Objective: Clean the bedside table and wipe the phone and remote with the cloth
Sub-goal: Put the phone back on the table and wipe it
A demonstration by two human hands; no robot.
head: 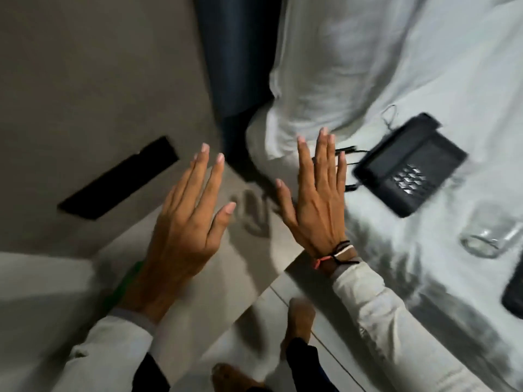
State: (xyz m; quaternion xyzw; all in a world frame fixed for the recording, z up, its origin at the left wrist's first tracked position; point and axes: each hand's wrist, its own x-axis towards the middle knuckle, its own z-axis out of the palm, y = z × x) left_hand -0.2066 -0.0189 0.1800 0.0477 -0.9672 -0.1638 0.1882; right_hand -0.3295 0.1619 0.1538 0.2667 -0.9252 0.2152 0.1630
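Note:
Both hands are held out flat, palms down, holding nothing. My left hand (185, 227) hovers over the grey bedside table top (249, 250). My right hand (314, 199) is above the table's far corner, by the edge of the bed. A black desk phone (410, 165) with a grey keypad lies on the white bedsheet to the right of my right hand, its cords trailing toward my fingers. A dark object (513, 295), perhaps the remote, is cut off at the right edge. A green strip (124, 284), perhaps the cloth, shows under my left wrist.
A clear glass (486, 236) lies on its side on the white bed (424, 66). A black rectangular slot (119, 179) sits in the grey wall on the left. A dark blue headboard panel (235, 52) stands behind. My bare feet (300, 315) are on the tiled floor below.

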